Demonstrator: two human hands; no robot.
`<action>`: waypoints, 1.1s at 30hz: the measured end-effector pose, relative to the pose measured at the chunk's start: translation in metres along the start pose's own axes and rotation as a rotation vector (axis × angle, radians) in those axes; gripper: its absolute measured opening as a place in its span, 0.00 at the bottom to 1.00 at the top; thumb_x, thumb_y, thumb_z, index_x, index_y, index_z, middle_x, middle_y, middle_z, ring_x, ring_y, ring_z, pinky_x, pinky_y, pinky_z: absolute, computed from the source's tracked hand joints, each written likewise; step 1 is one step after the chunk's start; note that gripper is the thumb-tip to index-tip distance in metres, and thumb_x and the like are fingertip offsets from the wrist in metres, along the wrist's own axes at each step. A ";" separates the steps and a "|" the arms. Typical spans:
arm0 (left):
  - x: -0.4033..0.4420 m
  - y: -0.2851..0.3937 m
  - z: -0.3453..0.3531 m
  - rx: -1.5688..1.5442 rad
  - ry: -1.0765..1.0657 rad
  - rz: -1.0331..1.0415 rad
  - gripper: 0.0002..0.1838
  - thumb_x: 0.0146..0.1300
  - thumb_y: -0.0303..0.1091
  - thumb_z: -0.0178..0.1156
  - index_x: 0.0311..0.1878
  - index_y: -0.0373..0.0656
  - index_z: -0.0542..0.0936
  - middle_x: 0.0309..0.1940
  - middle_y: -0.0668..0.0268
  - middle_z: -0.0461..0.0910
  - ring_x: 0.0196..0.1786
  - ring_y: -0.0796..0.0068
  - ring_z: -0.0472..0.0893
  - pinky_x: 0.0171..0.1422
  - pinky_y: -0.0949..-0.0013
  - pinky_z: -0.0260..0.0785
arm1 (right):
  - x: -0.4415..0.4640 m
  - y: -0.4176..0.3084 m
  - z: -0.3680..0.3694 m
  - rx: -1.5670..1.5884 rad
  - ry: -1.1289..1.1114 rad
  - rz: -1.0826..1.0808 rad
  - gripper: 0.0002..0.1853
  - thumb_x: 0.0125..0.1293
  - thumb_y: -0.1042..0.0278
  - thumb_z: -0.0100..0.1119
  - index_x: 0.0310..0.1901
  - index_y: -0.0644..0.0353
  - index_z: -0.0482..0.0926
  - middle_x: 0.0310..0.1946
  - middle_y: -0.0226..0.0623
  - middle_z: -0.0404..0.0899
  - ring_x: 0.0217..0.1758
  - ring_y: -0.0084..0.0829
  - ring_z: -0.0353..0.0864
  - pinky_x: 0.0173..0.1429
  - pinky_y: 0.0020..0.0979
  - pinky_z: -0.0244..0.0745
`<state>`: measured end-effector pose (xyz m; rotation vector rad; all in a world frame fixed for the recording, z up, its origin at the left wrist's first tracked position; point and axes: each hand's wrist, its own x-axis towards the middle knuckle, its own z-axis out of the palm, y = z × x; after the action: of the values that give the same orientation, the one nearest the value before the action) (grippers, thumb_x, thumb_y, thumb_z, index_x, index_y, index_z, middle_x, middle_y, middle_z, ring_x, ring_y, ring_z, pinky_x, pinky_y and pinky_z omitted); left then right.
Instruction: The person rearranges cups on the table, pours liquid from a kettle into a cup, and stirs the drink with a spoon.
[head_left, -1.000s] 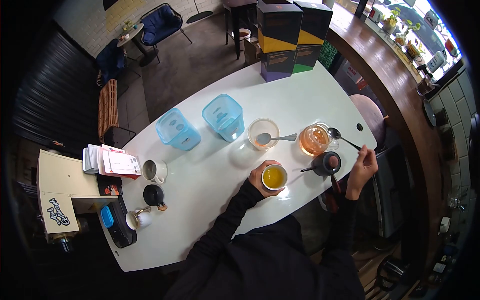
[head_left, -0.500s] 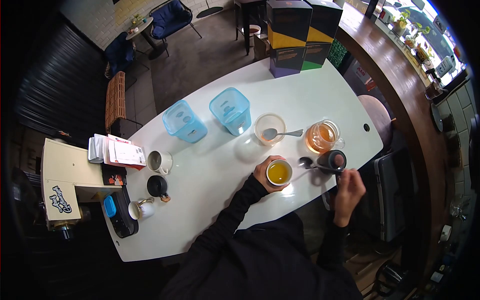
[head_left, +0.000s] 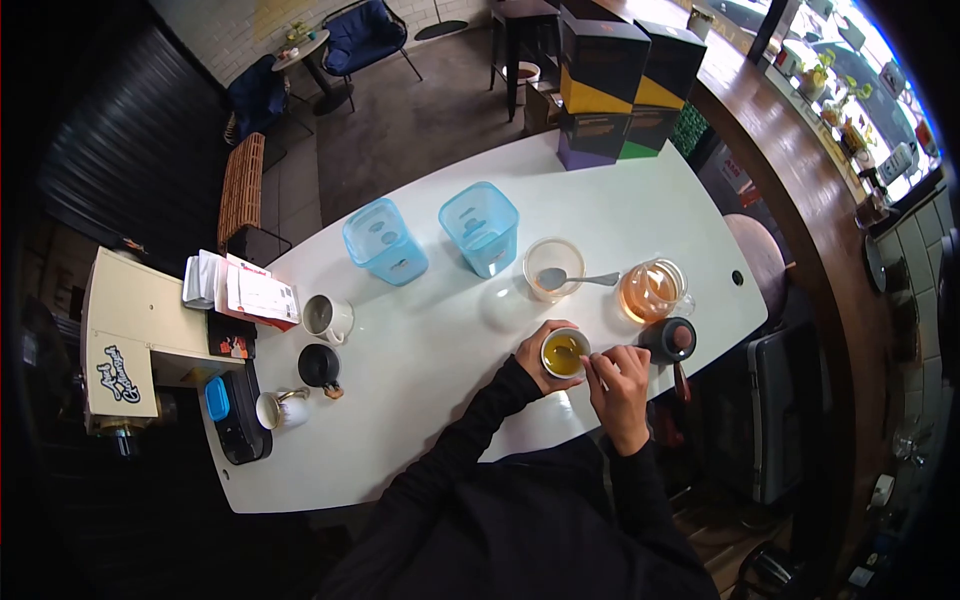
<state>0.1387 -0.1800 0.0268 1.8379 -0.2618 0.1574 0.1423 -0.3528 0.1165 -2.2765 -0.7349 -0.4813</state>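
The left hand (head_left: 538, 363) clasps a filled cup (head_left: 562, 377) while the right hand (head_left: 620, 386) pinches a spoon (head_left: 572, 351) dipped inside, stirring seemingly unfinished

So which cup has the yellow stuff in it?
The white cup in the person's left hand. Its inside shows yellow liquid; the other three mugs, over on the left, show none.

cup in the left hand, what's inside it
The cup holds yellow liquid with a spoon dipped in. The right hand covers part of the handle; the bottom can't be made out under the liquid.
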 end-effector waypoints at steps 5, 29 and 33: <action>-0.001 -0.004 0.003 -0.015 0.030 0.027 0.45 0.39 0.40 0.84 0.61 0.45 0.69 0.51 0.61 0.81 0.53 0.64 0.84 0.59 0.63 0.77 | -0.002 0.005 0.012 -0.007 0.045 -0.002 0.06 0.60 0.73 0.70 0.33 0.58 0.80 0.25 0.32 0.71 0.32 0.36 0.72 0.44 0.38 0.62; 0.001 0.002 -0.001 -0.031 0.015 0.011 0.43 0.40 0.38 0.83 0.60 0.46 0.70 0.49 0.61 0.82 0.52 0.65 0.84 0.58 0.64 0.77 | 0.006 0.006 0.014 0.096 -0.023 0.013 0.04 0.60 0.74 0.69 0.35 0.60 0.83 0.26 0.34 0.75 0.32 0.38 0.75 0.44 0.39 0.64; 0.000 0.001 0.000 -0.017 -0.001 -0.020 0.43 0.39 0.34 0.82 0.60 0.46 0.69 0.49 0.62 0.82 0.52 0.65 0.84 0.58 0.64 0.77 | 0.006 0.003 0.011 0.210 -0.120 -0.036 0.06 0.59 0.75 0.68 0.38 0.60 0.84 0.28 0.35 0.75 0.34 0.38 0.75 0.43 0.38 0.64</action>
<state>0.1382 -0.1799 0.0275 1.8232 -0.2444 0.1395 0.1507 -0.3449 0.1105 -2.1114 -0.8459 -0.2717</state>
